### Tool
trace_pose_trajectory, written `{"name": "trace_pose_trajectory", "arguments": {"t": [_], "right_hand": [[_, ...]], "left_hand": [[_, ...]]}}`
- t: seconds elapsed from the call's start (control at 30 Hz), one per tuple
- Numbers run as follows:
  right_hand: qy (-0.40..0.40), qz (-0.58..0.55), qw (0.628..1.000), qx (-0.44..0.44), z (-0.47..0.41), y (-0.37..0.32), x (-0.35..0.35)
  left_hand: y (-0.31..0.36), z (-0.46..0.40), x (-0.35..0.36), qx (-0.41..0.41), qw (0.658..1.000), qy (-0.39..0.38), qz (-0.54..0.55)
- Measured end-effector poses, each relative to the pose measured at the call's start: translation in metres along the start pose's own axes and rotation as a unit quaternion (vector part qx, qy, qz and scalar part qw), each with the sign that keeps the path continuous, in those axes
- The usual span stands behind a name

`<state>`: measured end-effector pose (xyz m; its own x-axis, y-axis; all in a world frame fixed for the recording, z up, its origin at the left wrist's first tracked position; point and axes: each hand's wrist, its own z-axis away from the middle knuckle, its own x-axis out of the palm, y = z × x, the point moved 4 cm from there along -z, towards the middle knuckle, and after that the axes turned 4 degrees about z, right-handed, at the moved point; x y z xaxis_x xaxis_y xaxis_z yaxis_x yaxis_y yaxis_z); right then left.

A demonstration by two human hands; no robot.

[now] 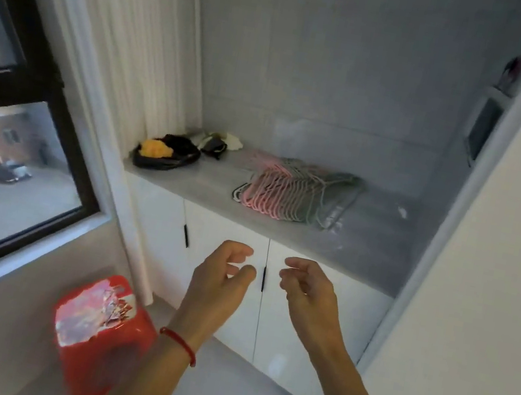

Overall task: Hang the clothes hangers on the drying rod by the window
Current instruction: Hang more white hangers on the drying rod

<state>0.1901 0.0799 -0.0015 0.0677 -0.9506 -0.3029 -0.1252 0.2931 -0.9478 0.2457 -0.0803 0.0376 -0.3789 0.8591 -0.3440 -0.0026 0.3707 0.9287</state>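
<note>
Both hands, left point(224, 272) and right point(307, 287), hover empty with fingers loosely curled, below the hangers point(291, 190) stacked on the grey surface point(378, 249). Pickup looks next: reach up, grip the stack; the rod is unseen.

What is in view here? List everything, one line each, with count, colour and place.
clothes hangers: one fanned stack, pink and grey-green, on the counter.
counter: one, grey, in the alcove.
black bag: one, holding something yellow, counter's left end.
cabinet doors: white, black handles, below the counter.
stool: one, red, on the floor.
window: one, black frame, at left.
curtain: white, beside the window.
left hand: one, empty, red wrist cord.
right hand: one, empty.
</note>
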Motion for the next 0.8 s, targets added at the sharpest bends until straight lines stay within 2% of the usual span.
{"name": "trace_pose_trajectory", "arguments": {"t": [0.07, 0.2, 0.3, 0.53, 0.67, 0.8], "right_hand": [[0.019, -0.002, 0.999, 0.026, -0.036, 0.014, -0.006], [0.032, -0.018, 0.997, 0.068, -0.114, 0.041, -0.017], [0.035, -0.005, 0.996, 0.078, -0.176, 0.062, -0.020], [0.013, 0.131, 0.978, 0.160, -0.348, 0.134, -0.020], [0.023, 0.254, 0.935, 0.246, -0.422, 0.167, -0.008], [0.008, 0.416, 0.887, 0.200, -0.453, 0.182, 0.008]], "left_hand": [[0.001, -0.037, 0.019, 0.002, 1.000, -0.014, -0.026], [0.002, -0.101, 0.060, 0.057, 0.983, -0.075, -0.157], [-0.001, -0.150, 0.084, 0.051, 0.979, -0.098, -0.172], [-0.002, -0.249, 0.131, -0.005, 0.979, -0.110, -0.170], [-0.008, -0.277, 0.139, -0.021, 0.980, -0.095, -0.177], [-0.018, -0.286, 0.135, -0.044, 0.979, -0.074, -0.183]]}}
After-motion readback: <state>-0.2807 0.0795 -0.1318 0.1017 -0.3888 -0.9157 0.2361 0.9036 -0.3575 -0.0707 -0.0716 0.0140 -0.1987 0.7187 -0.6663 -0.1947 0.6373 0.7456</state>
